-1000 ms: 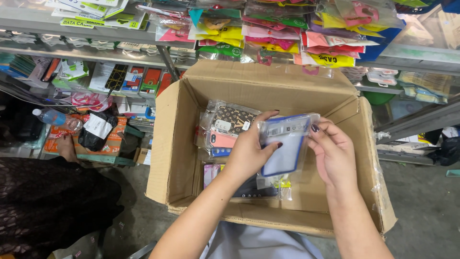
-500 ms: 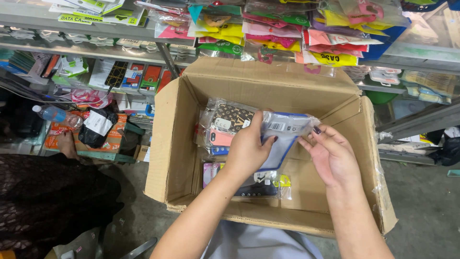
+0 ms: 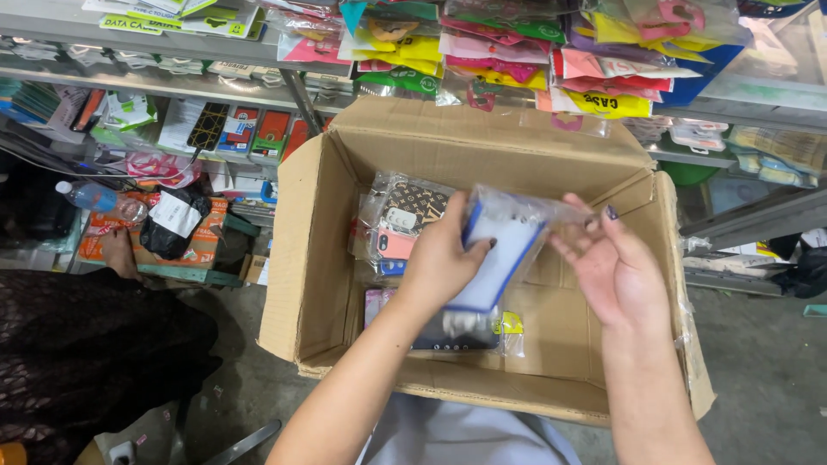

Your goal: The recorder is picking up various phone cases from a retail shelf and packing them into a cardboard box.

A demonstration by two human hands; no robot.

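Observation:
My left hand (image 3: 444, 258) grips a blue and white phone case in a clear plastic bag (image 3: 500, 245) above an open cardboard box (image 3: 319, 258). My right hand (image 3: 616, 271) pinches the loose upper right end of that bag with its fingertips. Inside the box, several bagged phone cases (image 3: 401, 224) lean against the left wall, one brown patterned, one pink. More bagged cases (image 3: 465, 331) lie flat on the box floor under my left wrist.
Metal shelves (image 3: 155, 82) behind the box carry packaged phone accessories, with bright yellow, pink and green packs (image 3: 551, 60) piled above it. A person in dark clothing (image 3: 77, 362) sits at the left. A water bottle (image 3: 99, 198) lies near them. Concrete floor (image 3: 767, 379) at right.
The bagged case has tipped from upright to slanting, its top toward my right hand. My right hand moved from the case's side to the bag's loose end.

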